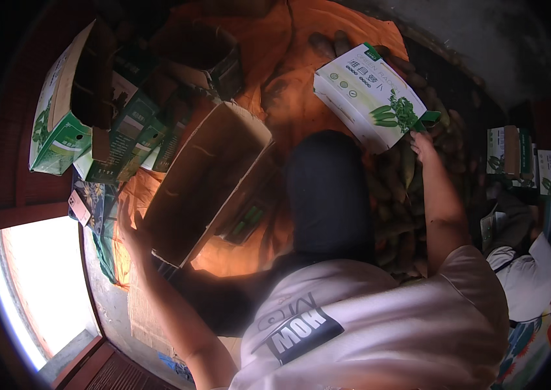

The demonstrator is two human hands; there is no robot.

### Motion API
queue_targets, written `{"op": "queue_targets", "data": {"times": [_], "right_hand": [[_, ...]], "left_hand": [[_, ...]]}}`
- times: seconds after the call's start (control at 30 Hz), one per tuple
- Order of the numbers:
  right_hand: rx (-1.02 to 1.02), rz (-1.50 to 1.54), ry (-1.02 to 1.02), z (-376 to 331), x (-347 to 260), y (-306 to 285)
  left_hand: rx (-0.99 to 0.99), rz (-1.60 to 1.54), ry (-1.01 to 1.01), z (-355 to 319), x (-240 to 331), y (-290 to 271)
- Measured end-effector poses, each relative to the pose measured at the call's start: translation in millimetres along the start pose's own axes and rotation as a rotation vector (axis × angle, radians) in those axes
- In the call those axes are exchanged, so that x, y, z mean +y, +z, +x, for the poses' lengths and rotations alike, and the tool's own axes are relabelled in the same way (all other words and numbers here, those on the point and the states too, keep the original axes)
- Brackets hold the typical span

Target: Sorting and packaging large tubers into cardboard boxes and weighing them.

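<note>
At the right, my right hand (422,144) is closed on the near corner of a white and green carton (370,97), by its small green end flap. The carton is tilted, with pictures of long green radishes on its upper face. On the left, my left hand (132,235) has its fingers stretched and apart along the outer side of an open-topped cardboard box (201,179). Whether the fingers press on that box is hard to see. The box's brown inside is dark, and no contents show in it.
More open cartons (61,140) stand at the upper left, with another dark open box (220,65) behind. Many long radishes (392,188) lie heaped on the right, beside an orange sheet (275,97). A pink phone (79,208) lies at left. Another person (529,273) sits far right near small cartons (512,153).
</note>
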State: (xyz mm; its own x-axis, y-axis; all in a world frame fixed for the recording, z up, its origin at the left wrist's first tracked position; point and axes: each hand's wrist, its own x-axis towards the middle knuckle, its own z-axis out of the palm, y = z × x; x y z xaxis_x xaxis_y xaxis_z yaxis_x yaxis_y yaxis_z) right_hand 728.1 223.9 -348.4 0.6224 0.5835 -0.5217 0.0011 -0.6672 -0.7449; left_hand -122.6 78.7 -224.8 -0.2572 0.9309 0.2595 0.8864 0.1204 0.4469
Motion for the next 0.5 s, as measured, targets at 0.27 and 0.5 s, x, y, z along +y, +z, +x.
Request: {"op": "queue_targets", "data": {"times": [0.27,0.5], "right_hand": [[0.201,-0.303,-0.306,-67,63,115],[0.193,-0.209,-0.717,-95,49,79]], "left_hand": [[0.108,-0.105,-0.218,-8,-39,12],[0.121,-0.104,-0.269,-10,-43,23]]}}
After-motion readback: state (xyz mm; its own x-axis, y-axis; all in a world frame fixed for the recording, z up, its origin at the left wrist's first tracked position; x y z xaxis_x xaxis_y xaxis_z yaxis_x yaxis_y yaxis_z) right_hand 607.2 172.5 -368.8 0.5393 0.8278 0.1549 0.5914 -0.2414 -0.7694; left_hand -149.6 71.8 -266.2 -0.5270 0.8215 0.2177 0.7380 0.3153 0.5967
